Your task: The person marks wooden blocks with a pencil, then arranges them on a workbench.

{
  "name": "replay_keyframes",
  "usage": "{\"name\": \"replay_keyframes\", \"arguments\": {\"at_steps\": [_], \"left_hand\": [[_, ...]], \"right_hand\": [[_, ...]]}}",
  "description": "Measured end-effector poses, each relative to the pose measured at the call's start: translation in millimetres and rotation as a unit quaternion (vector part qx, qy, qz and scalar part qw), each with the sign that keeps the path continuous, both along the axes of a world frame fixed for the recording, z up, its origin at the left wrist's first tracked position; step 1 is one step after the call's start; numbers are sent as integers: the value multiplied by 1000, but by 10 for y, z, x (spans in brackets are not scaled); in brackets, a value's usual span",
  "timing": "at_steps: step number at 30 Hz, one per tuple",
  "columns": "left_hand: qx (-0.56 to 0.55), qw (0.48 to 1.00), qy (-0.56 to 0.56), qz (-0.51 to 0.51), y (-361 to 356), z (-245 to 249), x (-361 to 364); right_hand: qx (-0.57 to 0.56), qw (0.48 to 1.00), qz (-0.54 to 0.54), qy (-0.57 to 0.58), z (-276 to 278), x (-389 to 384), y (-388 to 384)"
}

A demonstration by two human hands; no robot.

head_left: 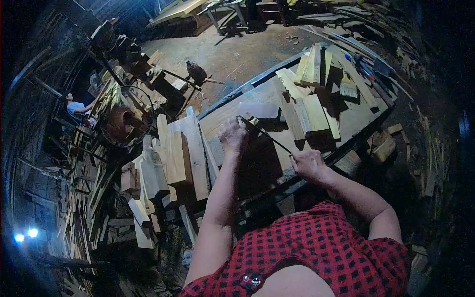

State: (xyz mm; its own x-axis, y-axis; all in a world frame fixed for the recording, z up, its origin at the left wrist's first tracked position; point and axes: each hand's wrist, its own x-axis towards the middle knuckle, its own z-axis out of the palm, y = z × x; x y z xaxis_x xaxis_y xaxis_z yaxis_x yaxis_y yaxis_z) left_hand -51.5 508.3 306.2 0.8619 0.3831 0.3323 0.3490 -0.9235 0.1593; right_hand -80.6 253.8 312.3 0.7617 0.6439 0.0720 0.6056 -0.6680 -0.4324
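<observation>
A long, thin, dark file-like bar (267,134) slants across the worktable (220,106) between my two hands. My right hand (310,164) is closed around its near end, by the front edge of the table. Beside the bar's far end, my left hand (232,134) is closed, and its fingers hide whatever they grip. A small light wood piece (253,121) lies by that end, partly covered. Just beyond it sits a pale, smooth block (258,110).
Cut wood blocks (314,114) lie on the table to the right, with a wide brush (349,86) behind them. More timber (178,158) is stacked at the left. A fan (126,116) stands further left, near another person (78,109).
</observation>
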Motion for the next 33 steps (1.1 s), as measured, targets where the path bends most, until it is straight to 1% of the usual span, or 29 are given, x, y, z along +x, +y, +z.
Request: {"name": "replay_keyframes", "arguments": {"at_steps": [1,3,5,7,9,11,13,15,17,18,20,22,24,26,29,30,31,33], "left_hand": [[7,1000,-8,-4,1,-23,-8],[14,1000,-11,-9,31,-70,-1],[26,999,-15,-15,15,-61,-24],[18,999,-36,-8,-32,-1,-46],[16,999,-33,2,-53,24,-49],[9,999,-33,9,-76,25,-33],[27,1000,-13,7,-52,30,-40],[21,1000,-14,4,-58,51,-55],[17,1000,-16,3,-17,40,-14],[11,1000,-9,3,6,8,-5],[8,1000,-5,0,23,-37,18],[7,1000,-9,-8,5,-33,-7],[15,1000,-10,-6,18,-69,-15],[26,1000,-13,-6,5,-46,-5],[22,1000,9,19,-33,-44,-17],[22,1000,8,8,-6,-55,-8],[22,1000,7,-4,18,-53,-6],[23,1000,-3,-8,30,-75,-28]], "right_hand": [[-1,1000,0,2,9,28,48],[-47,995,57,-69,86,199,306],[49,998,11,-49,69,433,732],[21,998,5,-63,195,534,1041],[19,997,7,-75,146,585,1184],[13,996,8,-88,49,574,1109],[49,995,11,-91,38,370,692],[7,997,15,-73,-33,146,278],[31,999,-10,-31,-88,-1,-6],[30,999,-10,-27,-86,-13,-5],[-32,999,15,1,-36,37,69],[-25,998,14,-49,-10,231,389],[18,987,45,-152,-180,494,773],[2,993,5,-114,99,551,1070],[38,991,-2,-126,61,564,1137],[44,994,9,-98,72,525,1034],[43,994,9,-96,-40,517,922],[117,980,61,-150,-321,464,657]]}}
